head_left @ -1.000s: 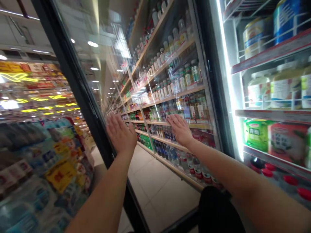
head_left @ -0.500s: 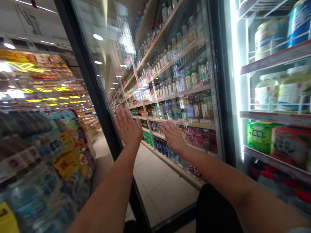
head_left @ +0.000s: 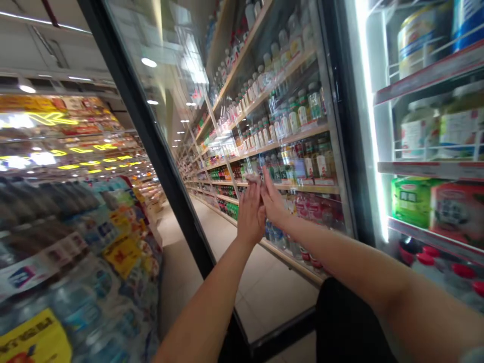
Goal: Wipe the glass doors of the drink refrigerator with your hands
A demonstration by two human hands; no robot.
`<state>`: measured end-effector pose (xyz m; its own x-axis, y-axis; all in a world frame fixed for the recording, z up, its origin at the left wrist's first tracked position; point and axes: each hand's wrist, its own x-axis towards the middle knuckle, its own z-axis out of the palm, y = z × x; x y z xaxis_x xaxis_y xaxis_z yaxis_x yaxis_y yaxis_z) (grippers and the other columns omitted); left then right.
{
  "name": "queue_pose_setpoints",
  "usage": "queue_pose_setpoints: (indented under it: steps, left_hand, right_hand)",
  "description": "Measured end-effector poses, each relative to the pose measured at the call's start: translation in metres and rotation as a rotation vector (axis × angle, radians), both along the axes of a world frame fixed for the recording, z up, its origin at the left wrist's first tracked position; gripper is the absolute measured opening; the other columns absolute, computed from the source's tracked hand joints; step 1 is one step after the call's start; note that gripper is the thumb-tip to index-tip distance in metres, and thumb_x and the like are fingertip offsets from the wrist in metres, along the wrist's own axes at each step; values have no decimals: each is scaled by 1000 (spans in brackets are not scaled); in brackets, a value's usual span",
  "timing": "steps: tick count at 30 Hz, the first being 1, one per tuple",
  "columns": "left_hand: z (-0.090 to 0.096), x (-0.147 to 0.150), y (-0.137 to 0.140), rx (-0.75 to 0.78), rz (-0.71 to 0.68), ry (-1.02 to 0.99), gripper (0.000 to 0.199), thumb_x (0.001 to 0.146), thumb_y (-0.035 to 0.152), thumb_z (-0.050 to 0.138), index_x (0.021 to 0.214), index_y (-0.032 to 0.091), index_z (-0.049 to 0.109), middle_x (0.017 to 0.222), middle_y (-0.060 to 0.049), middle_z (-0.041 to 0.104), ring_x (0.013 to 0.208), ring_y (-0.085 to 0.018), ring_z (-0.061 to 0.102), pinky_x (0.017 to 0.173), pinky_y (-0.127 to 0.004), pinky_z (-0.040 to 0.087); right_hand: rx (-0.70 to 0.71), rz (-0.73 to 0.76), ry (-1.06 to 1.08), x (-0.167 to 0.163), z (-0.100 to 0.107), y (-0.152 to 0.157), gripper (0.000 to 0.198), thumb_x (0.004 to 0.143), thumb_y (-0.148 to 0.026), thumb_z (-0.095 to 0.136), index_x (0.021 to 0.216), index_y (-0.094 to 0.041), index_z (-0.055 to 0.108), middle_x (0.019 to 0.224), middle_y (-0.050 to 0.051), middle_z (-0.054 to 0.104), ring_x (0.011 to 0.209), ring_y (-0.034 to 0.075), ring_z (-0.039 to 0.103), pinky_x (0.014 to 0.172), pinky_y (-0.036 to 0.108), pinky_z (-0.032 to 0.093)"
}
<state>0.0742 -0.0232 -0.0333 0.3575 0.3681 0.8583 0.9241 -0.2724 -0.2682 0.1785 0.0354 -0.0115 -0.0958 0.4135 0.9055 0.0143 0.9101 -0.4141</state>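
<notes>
A glass cooler door [head_left: 166, 96] with a black frame stands swung open in front of me. My left hand [head_left: 250, 214] is raised before the glass, fingers stretched out and held close together. Right beside it is my right hand [head_left: 275, 202], its fingers straight and pointing up. The two hands meet or overlap near the middle of the pane. I cannot tell whether they touch the glass. A small pale patch shows at the fingertips, perhaps a reflection. Nothing is visibly held in either hand.
On the right, lit cooler shelves [head_left: 423, 169] hold cans, a green box [head_left: 410, 201] and red-capped bottles [head_left: 427, 262]. Several rows of bottles show in the glass. At left stand packs of bottled water [head_left: 79, 307] with yellow signs [head_left: 36, 338], beside a tiled aisle [head_left: 174, 262].
My left hand has moved right across the pane, up to my right hand. The right hand has turned more upright. The view has shifted slightly.
</notes>
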Motion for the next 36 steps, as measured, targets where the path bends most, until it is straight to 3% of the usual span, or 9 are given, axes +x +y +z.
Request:
queue_pose_setpoints:
  steps: [6,11,15,19,21,25,28,33,36]
  left_hand:
    - [10,2,2,108,274,253,57,99,23,45,156,17,36,163,-12,29,154,-29,17,127,-51,14]
    - [43,-24,0,249,310,219,60,96,15,44,155,15,36,160,-11,34,154,-24,19,127,-47,17]
    - [41,-36,-7,334,353,122,55,92,15,51,147,17,48,159,-12,37,155,-28,18,122,-48,29]
    - [14,-35,-10,253,328,387,51,94,26,57,145,22,52,154,-12,46,151,-30,28,122,-46,28]
    - [17,-37,-10,219,304,491,53,96,31,57,148,21,49,152,-11,49,149,-28,34,125,-44,23]
    - [51,-46,-9,331,401,226,57,99,28,51,154,17,39,160,-15,36,153,-29,23,127,-50,17]
    - [51,-45,-9,348,446,62,60,101,28,48,156,11,33,163,-18,25,155,-31,10,125,-52,20]
    - [20,-44,-15,177,296,525,54,100,23,48,153,15,39,161,-10,32,155,-25,14,128,-42,15]
    - [43,-53,-19,203,328,468,55,101,26,48,155,18,37,161,-10,33,154,-25,19,128,-47,10]
  right_hand:
    - [147,-404,-28,41,22,29,58,105,-31,18,162,-19,18,164,8,31,151,21,32,122,44,31]
    - [322,-675,-311,63,5,73,60,105,-40,32,161,-22,23,166,8,26,156,24,15,125,52,18]
    - [384,-728,-314,65,-7,87,59,105,-41,32,160,-20,26,166,9,27,156,23,16,125,50,19]
    - [423,-736,-282,61,-7,88,59,104,-39,34,159,-19,27,164,9,30,155,24,20,124,50,20]
    - [426,-731,-270,59,-7,89,59,104,-38,35,160,-20,26,164,10,31,155,24,21,124,50,20]
    - [426,-727,-258,58,-9,90,60,104,-37,36,160,-21,24,164,9,31,154,24,22,124,50,22]
    - [423,-724,-267,59,-9,90,60,104,-37,36,160,-20,25,164,9,31,155,24,21,124,51,22]
    - [417,-721,-275,61,-8,90,59,104,-38,35,159,-18,28,164,11,32,155,25,21,124,51,22]
    - [418,-728,-273,60,-8,90,59,104,-38,36,159,-18,30,163,10,32,155,24,21,124,49,21]
